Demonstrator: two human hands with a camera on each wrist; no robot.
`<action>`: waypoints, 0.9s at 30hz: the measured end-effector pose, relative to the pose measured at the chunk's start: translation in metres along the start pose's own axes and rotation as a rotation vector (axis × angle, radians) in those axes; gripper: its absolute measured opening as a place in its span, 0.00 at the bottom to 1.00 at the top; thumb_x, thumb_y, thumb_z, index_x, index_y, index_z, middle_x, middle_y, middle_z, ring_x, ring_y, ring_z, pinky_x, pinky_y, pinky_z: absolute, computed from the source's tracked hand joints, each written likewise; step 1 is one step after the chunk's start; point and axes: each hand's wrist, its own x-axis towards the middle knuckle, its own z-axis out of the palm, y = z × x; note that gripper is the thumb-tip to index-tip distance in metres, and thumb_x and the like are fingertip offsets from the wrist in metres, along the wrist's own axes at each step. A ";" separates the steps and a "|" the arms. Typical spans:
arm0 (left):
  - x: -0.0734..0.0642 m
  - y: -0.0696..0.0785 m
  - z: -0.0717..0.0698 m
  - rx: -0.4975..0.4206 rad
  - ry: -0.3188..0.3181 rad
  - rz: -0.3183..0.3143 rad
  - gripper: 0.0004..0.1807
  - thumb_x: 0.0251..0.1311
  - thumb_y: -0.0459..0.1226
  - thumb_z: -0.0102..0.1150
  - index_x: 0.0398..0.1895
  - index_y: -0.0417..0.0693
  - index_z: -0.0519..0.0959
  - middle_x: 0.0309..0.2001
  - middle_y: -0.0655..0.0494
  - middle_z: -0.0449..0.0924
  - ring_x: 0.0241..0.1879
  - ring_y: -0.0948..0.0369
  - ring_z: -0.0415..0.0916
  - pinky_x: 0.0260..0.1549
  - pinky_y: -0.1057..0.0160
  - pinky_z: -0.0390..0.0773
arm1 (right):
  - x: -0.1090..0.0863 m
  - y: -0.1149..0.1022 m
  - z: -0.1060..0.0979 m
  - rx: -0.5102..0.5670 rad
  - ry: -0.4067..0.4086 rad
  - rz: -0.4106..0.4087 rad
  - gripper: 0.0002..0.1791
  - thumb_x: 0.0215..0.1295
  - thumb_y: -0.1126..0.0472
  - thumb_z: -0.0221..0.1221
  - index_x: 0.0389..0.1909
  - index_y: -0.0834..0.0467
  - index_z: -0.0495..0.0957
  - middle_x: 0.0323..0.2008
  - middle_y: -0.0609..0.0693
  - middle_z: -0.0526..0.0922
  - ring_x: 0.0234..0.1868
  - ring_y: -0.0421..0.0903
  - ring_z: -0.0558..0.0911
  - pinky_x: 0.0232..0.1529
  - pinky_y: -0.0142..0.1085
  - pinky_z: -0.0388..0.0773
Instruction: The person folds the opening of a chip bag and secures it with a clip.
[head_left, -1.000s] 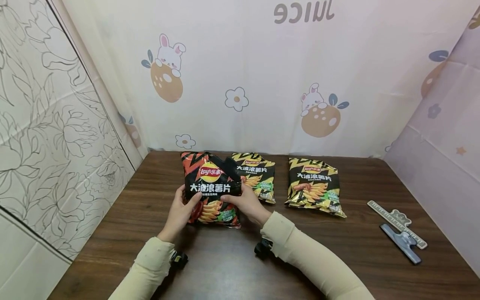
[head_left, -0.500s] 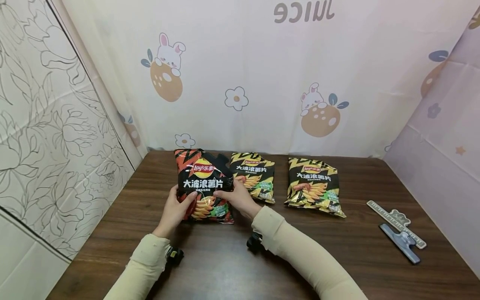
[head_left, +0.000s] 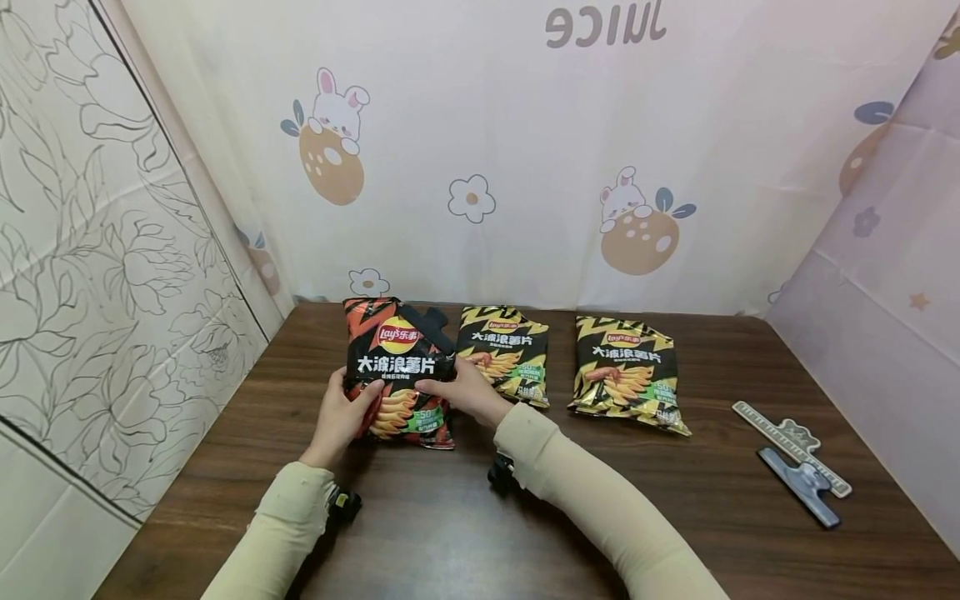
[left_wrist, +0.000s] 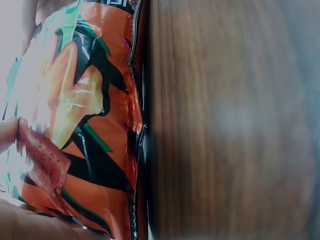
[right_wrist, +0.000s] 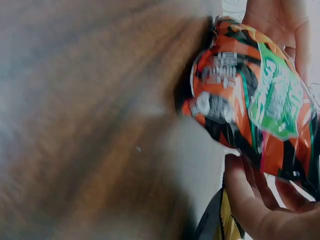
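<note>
A red and black bag of potato chips [head_left: 393,367] stands at the back left of the table in the head view. A black clip [head_left: 429,323] lies slantwise across its upper right corner. My left hand [head_left: 336,417] grips the bag's left side, thumb on the front and the other fingers hidden behind. On the opposite side my right hand [head_left: 476,392] holds it with its thumb on the front. In the left wrist view the bag's lower front [left_wrist: 95,165] is close to the wood; the right wrist view shows fingers [right_wrist: 245,195] at its side.
Two yellow and black chip bags lie to the right: a nearer one [head_left: 517,343] beside my right hand and a farther one [head_left: 626,367]. A white clip [head_left: 757,421] and a grey-blue clip [head_left: 798,487] are at the table's right. A patterned curtain [head_left: 525,242] borders the back.
Both hands have shifted left and slightly back with the red chip bag, opening a gap from the nearer yellow bag. The other bags and the clips at right have stayed put.
</note>
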 end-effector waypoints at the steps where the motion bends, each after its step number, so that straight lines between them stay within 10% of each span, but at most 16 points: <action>1: 0.001 0.000 -0.001 0.002 0.002 -0.002 0.40 0.65 0.47 0.61 0.71 0.39 0.55 0.64 0.38 0.65 0.60 0.49 0.67 0.61 0.51 0.67 | 0.001 -0.001 -0.001 -0.001 -0.018 0.012 0.35 0.60 0.48 0.68 0.67 0.49 0.67 0.57 0.52 0.79 0.47 0.44 0.80 0.46 0.39 0.79; 9: 0.010 -0.003 -0.006 -0.008 0.007 -0.011 0.42 0.64 0.49 0.62 0.73 0.40 0.53 0.67 0.37 0.62 0.62 0.48 0.65 0.64 0.48 0.65 | 0.005 -0.010 -0.002 -0.016 -0.098 0.076 0.41 0.57 0.53 0.71 0.71 0.43 0.63 0.62 0.53 0.75 0.57 0.50 0.78 0.50 0.46 0.81; 27: 0.032 -0.004 -0.015 0.040 0.034 -0.025 0.43 0.65 0.51 0.59 0.76 0.43 0.53 0.71 0.39 0.61 0.65 0.47 0.64 0.65 0.47 0.65 | 0.019 -0.010 0.006 -0.116 0.052 0.034 0.42 0.57 0.50 0.70 0.68 0.59 0.62 0.62 0.58 0.74 0.62 0.54 0.74 0.61 0.49 0.72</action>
